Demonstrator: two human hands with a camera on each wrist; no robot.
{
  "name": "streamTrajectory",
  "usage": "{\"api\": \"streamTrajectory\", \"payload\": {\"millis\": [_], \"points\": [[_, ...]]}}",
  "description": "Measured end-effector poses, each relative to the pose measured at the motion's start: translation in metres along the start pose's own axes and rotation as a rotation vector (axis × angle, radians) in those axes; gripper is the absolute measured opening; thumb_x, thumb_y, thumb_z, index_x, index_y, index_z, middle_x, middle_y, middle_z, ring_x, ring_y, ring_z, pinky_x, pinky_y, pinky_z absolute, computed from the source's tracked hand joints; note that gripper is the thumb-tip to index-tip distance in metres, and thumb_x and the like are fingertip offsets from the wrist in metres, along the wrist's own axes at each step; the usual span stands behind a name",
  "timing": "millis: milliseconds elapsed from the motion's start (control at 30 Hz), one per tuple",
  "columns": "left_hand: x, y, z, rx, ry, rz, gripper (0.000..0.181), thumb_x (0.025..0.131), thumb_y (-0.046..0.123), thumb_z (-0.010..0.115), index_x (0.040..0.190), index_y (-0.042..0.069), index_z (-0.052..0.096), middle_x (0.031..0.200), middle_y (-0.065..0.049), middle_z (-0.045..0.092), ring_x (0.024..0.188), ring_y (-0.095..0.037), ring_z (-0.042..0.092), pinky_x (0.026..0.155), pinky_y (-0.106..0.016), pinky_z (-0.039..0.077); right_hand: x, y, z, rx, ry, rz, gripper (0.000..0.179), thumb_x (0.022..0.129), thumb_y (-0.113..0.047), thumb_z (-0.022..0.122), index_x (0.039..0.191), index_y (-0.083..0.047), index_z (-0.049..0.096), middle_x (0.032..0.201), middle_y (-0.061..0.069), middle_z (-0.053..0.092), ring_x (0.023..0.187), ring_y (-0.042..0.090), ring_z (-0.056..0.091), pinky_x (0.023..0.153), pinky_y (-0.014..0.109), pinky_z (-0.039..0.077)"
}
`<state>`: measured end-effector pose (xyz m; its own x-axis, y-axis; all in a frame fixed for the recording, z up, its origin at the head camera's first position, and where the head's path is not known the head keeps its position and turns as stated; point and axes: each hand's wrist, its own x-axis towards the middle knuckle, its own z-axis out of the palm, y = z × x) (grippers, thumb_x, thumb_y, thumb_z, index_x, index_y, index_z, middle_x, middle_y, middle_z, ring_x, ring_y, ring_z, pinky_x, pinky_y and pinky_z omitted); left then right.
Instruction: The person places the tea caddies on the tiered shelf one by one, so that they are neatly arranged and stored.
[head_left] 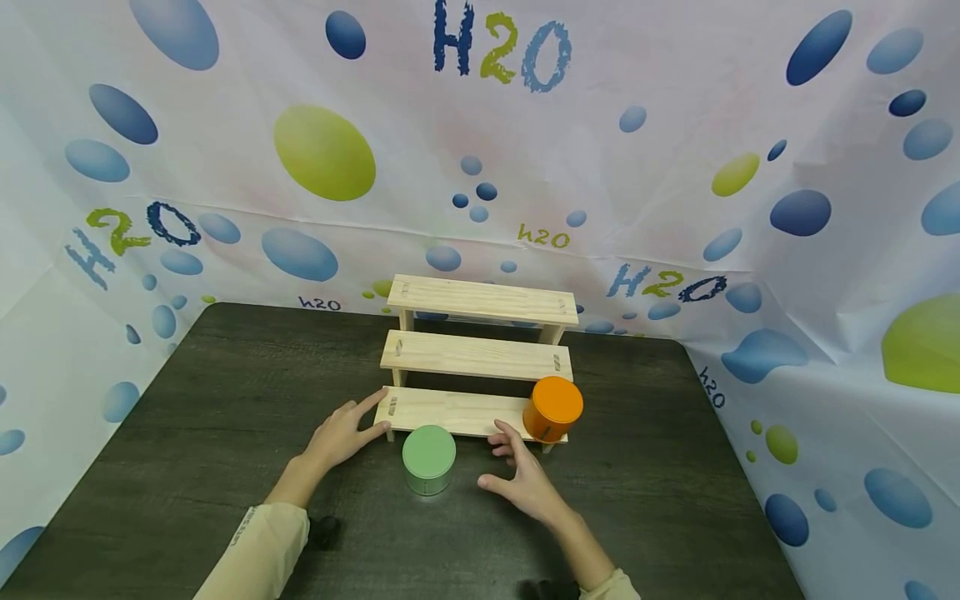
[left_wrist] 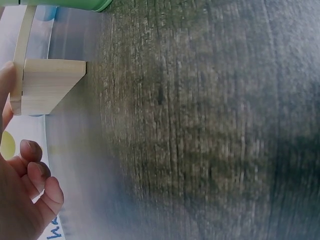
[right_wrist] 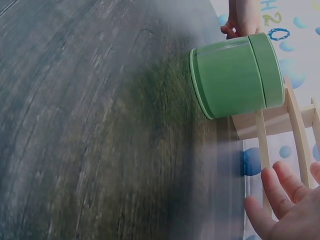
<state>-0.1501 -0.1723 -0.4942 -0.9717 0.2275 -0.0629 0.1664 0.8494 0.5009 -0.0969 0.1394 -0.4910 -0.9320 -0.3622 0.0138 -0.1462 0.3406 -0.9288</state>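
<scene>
A three-tier wooden shelf (head_left: 480, 354) stands on the dark table. My left hand (head_left: 337, 435) holds the left end of its bottom tier, index finger at the back corner and thumb at the front. In the left wrist view the other fingers curl loosely beside the wooden leg (left_wrist: 52, 82). A round orange canister (head_left: 557, 400) sits upright on the right end of the bottom tier. My right hand (head_left: 528, 483) hovers in front of it, fingers spread and holding nothing. Between the hands, a lidded green canister (head_left: 429, 454) stands upright on the table, in front of the shelf.
Behind the shelf hangs a white curtain (head_left: 420, 167) printed with blue and green drops and lettering. It closes off the back and both sides of the dark wooden table (head_left: 637, 467). The middle tier (head_left: 472, 356) and top tier (head_left: 480, 298) rise behind the bottom one.
</scene>
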Motion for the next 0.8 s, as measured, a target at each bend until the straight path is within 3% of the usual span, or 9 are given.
{"api": "streamTrajectory", "payload": {"millis": [167, 367, 800], "points": [[0.000, 0.000, 0.001, -0.002, 0.007, 0.006, 0.066, 0.086, 0.046, 0.057, 0.141, 0.015, 0.037, 0.107, -0.029, 0.054, 0.081, -0.039, 0.058, 0.055, -0.046, 0.045, 0.002, -0.001, 0.005, -0.001, -0.029, -0.001, 0.077, 0.081, -0.019, 0.070, 0.142, -0.006, 0.024, 0.125, 0.014, 0.045, 0.109, 0.029, 0.047, 0.091, 0.052, 0.034], [0.001, 0.000, 0.004, -0.007, 0.002, 0.012, 0.066, 0.087, 0.047, 0.055, 0.142, 0.014, 0.035, 0.117, -0.034, 0.049, 0.092, -0.047, 0.056, 0.065, -0.055, 0.046, 0.002, -0.002, 0.010, 0.031, -0.054, 0.012, 0.080, 0.081, -0.020, 0.070, 0.143, -0.007, 0.021, 0.129, 0.016, 0.041, 0.112, 0.029, 0.044, 0.093, 0.052, 0.032], [0.001, -0.003, 0.005, -0.006, 0.008, 0.007, 0.067, 0.087, 0.047, 0.055, 0.142, 0.015, 0.035, 0.115, -0.033, 0.051, 0.092, -0.046, 0.056, 0.064, -0.055, 0.046, 0.007, 0.000, 0.018, 0.048, -0.080, -0.001, 0.081, 0.082, -0.023, 0.069, 0.144, -0.007, 0.020, 0.130, 0.019, 0.040, 0.112, 0.033, 0.044, 0.093, 0.052, 0.032]]}}
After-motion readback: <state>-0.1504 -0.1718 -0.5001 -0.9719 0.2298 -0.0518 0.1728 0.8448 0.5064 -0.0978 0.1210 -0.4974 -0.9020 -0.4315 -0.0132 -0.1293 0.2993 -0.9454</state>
